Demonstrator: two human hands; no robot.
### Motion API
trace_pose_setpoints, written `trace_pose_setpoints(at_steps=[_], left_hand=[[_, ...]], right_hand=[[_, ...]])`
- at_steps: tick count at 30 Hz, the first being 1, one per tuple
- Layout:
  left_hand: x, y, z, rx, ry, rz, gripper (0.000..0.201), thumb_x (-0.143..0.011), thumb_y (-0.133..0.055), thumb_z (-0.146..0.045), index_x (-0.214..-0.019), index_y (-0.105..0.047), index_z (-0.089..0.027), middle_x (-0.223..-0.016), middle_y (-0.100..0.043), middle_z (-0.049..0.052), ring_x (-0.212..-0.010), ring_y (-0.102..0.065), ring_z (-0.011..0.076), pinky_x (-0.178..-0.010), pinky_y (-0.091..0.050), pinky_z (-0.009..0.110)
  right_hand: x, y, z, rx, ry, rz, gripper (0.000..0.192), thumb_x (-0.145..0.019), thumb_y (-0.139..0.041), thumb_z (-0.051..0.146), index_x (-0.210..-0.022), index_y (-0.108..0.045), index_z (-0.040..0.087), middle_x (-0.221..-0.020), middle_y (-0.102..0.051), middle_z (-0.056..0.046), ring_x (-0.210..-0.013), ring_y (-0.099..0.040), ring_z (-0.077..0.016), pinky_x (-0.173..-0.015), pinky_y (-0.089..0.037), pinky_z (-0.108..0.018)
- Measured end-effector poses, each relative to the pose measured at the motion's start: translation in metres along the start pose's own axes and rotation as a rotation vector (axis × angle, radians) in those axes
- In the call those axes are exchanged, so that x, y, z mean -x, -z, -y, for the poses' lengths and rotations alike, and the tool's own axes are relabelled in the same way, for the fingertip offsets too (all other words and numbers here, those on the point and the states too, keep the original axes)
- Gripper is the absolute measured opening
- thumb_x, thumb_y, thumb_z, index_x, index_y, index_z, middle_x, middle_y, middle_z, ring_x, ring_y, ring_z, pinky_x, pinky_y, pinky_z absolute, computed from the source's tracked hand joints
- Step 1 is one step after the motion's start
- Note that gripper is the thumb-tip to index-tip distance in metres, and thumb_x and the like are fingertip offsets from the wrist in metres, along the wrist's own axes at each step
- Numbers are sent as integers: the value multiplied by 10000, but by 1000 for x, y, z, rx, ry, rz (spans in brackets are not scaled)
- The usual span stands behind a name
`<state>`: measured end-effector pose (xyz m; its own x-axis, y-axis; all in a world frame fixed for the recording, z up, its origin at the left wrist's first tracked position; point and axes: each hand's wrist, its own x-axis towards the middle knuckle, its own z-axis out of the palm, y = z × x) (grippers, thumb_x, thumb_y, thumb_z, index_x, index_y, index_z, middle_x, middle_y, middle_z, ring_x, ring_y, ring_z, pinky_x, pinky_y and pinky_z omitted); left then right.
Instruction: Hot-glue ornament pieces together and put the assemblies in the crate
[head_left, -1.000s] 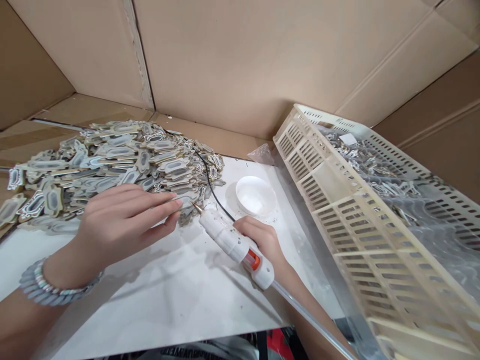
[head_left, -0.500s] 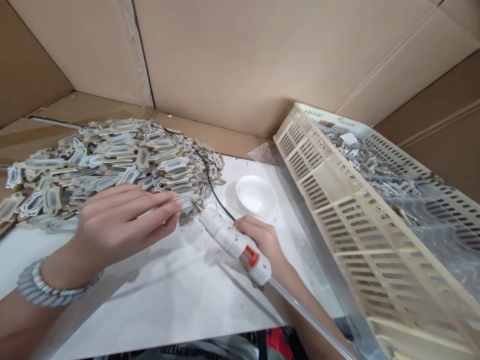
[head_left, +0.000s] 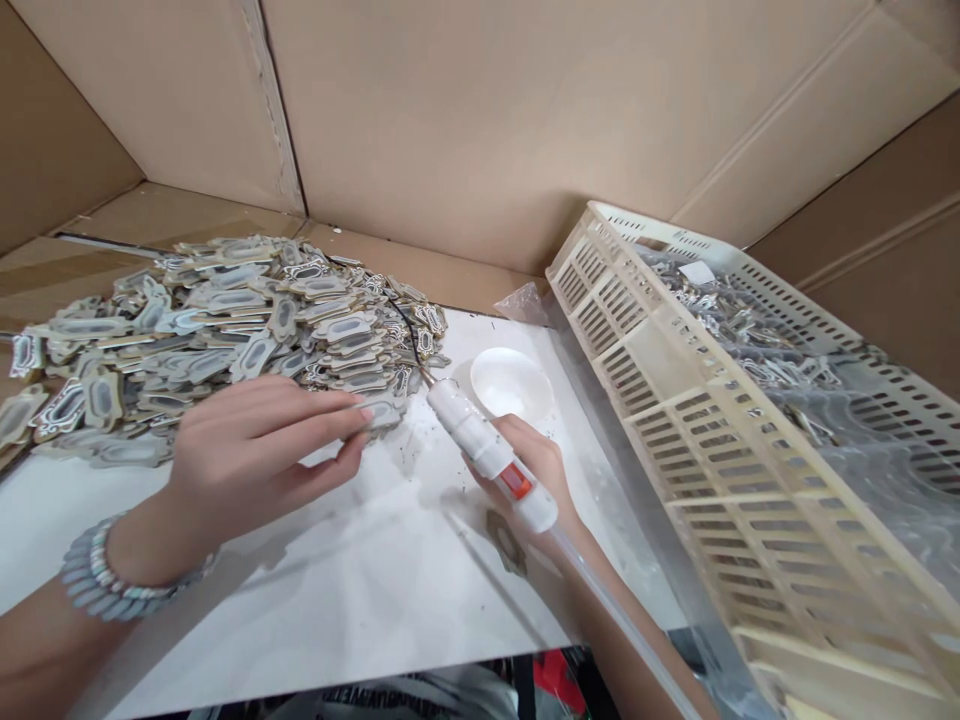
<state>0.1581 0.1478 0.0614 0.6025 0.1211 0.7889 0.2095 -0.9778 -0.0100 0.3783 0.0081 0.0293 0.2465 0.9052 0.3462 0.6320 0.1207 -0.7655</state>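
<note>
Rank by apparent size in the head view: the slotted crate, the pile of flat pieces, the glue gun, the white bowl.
1. Slotted crate, though it sits nearest the camera.
2. Pile of flat pieces.
3. Glue gun in the right hand and the white bowl look about alike; unranked.

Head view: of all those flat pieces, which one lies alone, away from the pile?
The dark piece on the white board, just below the right hand holding the glue gun; the others sit heaped in the pile.

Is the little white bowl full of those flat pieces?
No, the white bowl holds none of them; the flat pieces lie heaped on the table beside it.
</note>
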Motion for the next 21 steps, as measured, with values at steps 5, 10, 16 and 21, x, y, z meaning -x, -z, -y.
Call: trace_pose_setpoints(at_steps=[5,10,16,21], left_hand=[[1,-10,-30,316,160,80,78,-905,-634,-203,-954,-630,-262,-799,-764,-34,-651,-714,138,-628,-591,260],[5,-15,-46,397,203,122,39,-959,-600,-273,-921,-594,-265,-806,-756,-46,-710,-731,134,-666,-602,241],[2,-18,-50,395,193,140,96,-986,-572,-352,-955,-583,-262,-779,-744,-47,-703,-728,132,-643,-584,217],[-1,-12,-42,489,2,252,337,-1022,-469,-380,-1312,-510,-212,-857,-741,25,-753,-712,160,-703,-586,265]], right_hand=[[0,2,13,-245,-172,94,218,-769,-699,404,-743,-566,232,-674,-510,27,-593,-498,-142,-541,-420,-267],[4,2,13,-429,-290,238,300,-766,-726,511,-884,-672,240,-654,-476,34,-557,-457,-131,-510,-400,-264],[4,0,5,-685,-290,298,476,-725,-762,631,-1003,-680,253,-790,-622,0,-719,-595,-168,-678,-522,-304],[1,3,5,-901,-263,278,360,-757,-767,558,-894,-702,232,-650,-546,33,-555,-477,-117,-521,-397,-244]])
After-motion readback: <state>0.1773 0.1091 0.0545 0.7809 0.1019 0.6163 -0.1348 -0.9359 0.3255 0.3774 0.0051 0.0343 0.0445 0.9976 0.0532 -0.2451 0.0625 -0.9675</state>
